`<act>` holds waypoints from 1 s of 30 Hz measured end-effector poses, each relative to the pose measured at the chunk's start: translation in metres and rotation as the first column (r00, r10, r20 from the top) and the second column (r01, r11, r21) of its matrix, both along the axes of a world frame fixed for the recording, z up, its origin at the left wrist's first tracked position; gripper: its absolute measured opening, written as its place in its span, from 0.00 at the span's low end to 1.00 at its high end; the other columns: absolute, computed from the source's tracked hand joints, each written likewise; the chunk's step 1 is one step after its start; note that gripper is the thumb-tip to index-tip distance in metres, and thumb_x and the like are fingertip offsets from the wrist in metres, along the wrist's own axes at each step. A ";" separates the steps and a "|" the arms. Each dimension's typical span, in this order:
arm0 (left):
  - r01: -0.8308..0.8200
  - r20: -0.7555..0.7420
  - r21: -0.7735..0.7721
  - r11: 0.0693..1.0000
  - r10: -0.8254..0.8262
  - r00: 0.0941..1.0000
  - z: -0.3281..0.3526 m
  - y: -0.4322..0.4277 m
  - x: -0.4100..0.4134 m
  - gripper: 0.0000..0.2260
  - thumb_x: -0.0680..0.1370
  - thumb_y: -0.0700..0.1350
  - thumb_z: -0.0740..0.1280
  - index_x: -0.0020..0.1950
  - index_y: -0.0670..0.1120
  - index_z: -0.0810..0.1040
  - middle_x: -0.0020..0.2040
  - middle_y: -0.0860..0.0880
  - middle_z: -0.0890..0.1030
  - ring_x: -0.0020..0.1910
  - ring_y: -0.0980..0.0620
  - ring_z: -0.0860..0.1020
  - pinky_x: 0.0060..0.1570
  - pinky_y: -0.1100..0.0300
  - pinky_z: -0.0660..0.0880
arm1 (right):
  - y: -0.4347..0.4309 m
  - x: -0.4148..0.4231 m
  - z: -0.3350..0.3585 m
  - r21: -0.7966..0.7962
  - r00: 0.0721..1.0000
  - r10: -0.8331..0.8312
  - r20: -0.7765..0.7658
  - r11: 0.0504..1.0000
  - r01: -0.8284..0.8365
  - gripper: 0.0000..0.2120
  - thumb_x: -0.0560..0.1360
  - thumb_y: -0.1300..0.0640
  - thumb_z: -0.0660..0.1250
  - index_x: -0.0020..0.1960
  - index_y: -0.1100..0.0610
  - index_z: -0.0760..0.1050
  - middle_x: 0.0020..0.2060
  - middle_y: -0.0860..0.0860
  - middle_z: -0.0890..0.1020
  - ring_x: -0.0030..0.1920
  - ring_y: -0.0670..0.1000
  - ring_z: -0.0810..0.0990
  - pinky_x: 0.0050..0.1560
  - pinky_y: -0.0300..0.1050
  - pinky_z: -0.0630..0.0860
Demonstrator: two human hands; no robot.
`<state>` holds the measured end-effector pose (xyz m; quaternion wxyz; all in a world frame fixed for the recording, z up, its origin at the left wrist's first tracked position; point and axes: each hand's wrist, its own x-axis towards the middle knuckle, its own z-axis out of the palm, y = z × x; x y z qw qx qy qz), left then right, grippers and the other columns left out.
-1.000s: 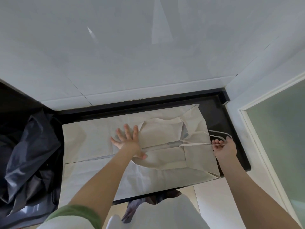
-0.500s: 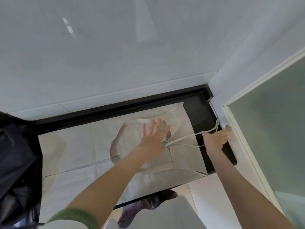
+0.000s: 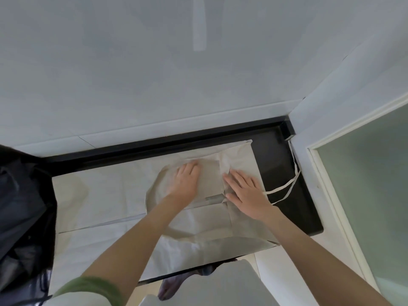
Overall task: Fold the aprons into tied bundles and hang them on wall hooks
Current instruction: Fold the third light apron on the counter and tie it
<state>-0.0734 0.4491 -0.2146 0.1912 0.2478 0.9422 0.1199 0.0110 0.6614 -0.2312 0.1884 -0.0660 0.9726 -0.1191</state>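
The beige apron (image 3: 209, 219) lies flat on a white sheet (image 3: 99, 191) on the black counter (image 3: 276, 155). It looks soft, thin and light, so it should fold easily but may slide. The left hand (image 3: 185, 180) and right hand (image 3: 247, 195) press it with flat fingers, gripping nothing; its 2 strings (image 3: 278, 189) look best to grab for tying.

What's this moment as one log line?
phase: pressing fold | left hand: flat on beige cloth apron | right hand: flat on apron | beige straps: loose
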 end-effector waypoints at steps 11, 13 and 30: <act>-0.284 -0.114 -0.212 0.935 0.265 0.958 0.002 -0.060 -0.057 0.18 0.82 0.44 0.58 0.71 0.44 0.62 0.66 0.45 0.68 0.63 0.45 0.67 0.63 0.53 0.65 | -0.023 -0.096 0.027 -0.162 0.983 -0.049 -0.175 0.987 0.020 0.18 0.82 0.55 0.58 0.71 0.56 0.67 0.68 0.52 0.71 0.69 0.52 0.67 0.69 0.47 0.61; -0.245 -0.092 -0.259 0.934 0.229 0.969 0.001 -0.063 -0.061 0.21 0.81 0.52 0.60 0.71 0.45 0.62 0.65 0.46 0.68 0.63 0.45 0.67 0.63 0.52 0.64 | -0.030 -0.111 0.028 -0.138 0.996 -0.011 -0.085 0.990 -0.001 0.24 0.81 0.54 0.60 0.75 0.55 0.61 0.71 0.52 0.67 0.72 0.52 0.63 0.71 0.47 0.58; -0.050 -0.026 -0.177 0.983 0.047 0.999 0.057 -0.064 -0.088 0.08 0.83 0.47 0.55 0.59 0.46 0.67 0.48 0.47 0.77 0.41 0.48 0.71 0.36 0.55 0.67 | -0.031 -0.136 0.051 0.122 0.938 0.072 -0.338 0.992 -0.032 0.17 0.61 0.75 0.70 0.45 0.60 0.74 0.39 0.54 0.76 0.41 0.58 0.75 0.41 0.47 0.65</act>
